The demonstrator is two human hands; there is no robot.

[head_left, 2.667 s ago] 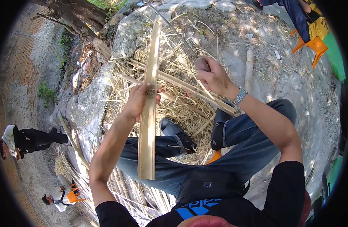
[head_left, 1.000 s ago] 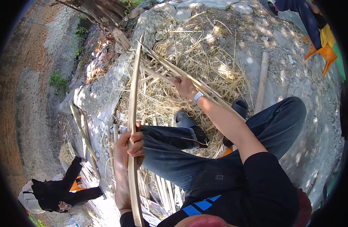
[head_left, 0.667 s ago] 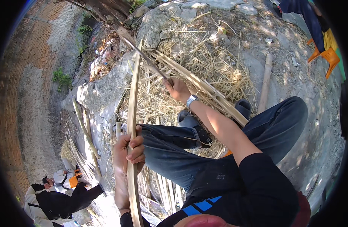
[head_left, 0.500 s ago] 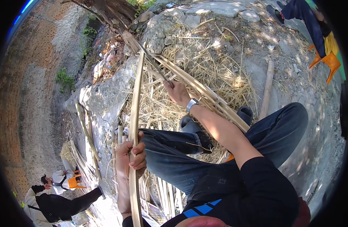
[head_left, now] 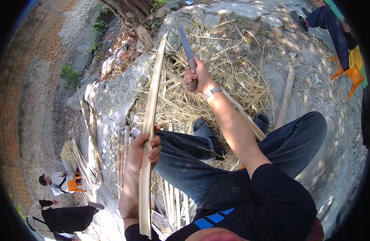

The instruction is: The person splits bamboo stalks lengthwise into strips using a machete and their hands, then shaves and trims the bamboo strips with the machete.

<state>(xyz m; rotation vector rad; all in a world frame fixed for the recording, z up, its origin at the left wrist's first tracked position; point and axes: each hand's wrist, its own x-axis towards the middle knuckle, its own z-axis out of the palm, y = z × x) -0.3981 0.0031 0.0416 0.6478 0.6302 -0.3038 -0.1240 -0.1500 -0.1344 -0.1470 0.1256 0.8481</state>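
Note:
A long pale split-bamboo strip [head_left: 152,104] runs from below my chest to the far side of the straw, its broad face turned up. Around its lower part my left hand [head_left: 148,149] is closed, fingers wrapped over it. My right hand [head_left: 201,78] grips the brown handle of a long knife [head_left: 186,44], whose flat grey blade points away from me. The blade stands to the right of the strip's far end, apart from it in the picture. Beneath my right forearm, another bamboo length [head_left: 255,127] slants beside my feet, partly hidden.
Straw-like shavings [head_left: 237,76] cover the ground ahead. A tree trunk [head_left: 130,14] stands at the far left, and a pole [head_left: 286,96] lies right. Several bamboo strips [head_left: 173,203] lie below my left leg. People and orange chairs [head_left: 349,78] are at both sides.
My right hand has moved away and rightward, and the knife has come off the strip's far end, blade turned flat. The strip has rolled to show its wider face in my left hand.

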